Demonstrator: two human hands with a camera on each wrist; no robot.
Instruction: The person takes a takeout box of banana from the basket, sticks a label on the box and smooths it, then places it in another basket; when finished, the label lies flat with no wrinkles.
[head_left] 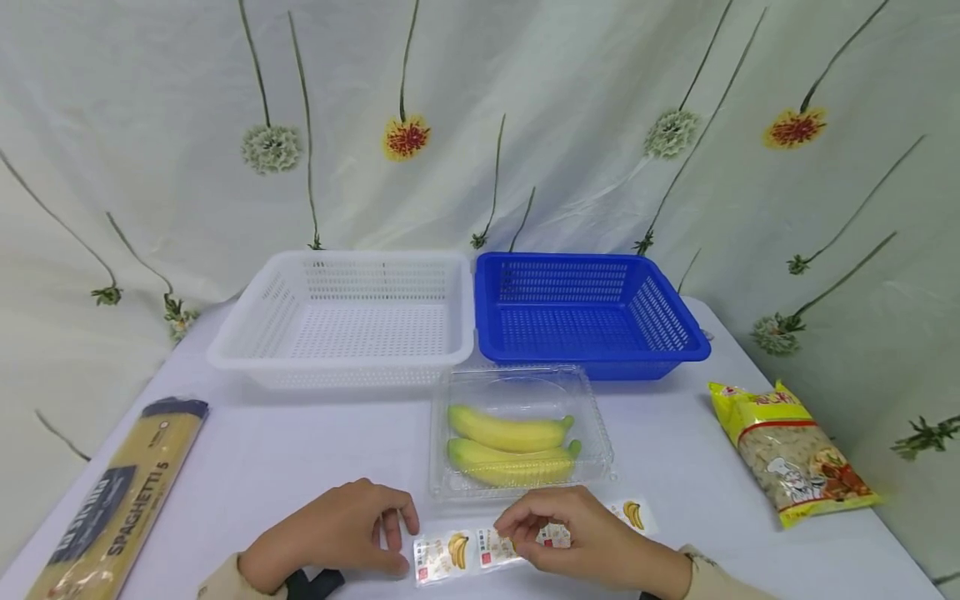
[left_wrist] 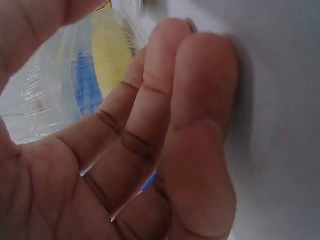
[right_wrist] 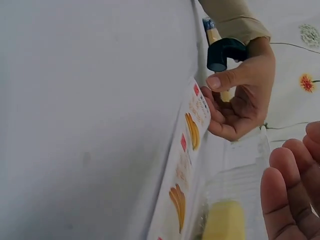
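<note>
Head view, left hand (head_left: 348,529): loosely bent, thumb and fingers apart, nothing held; just beside the left end of the label strip (head_left: 468,554);
Head view, right hand (head_left: 577,533): curved over the strip, thumb and fingertips near each other but apart; I cannot tell whether it touches the paper;
Head view, label strip: flat on the tabletop (head_left: 300,442), banana pictures upward, on the near side of the clear container (head_left: 517,387);
Head view, clear container: two bananas (head_left: 513,432) inside; white basket (head_left: 341,363) and blue basket (head_left: 592,367) behind;
Left wrist view, left hand: bent fingers fill the frame, no object visible among them; fingertips close to a pale surface, contact unclear;
Right wrist view, left hand: thumb spread from cupped fingers at the strip's end; touch uncertain;
Right wrist view, right hand: only fingertips show, apart from the strip
</note>
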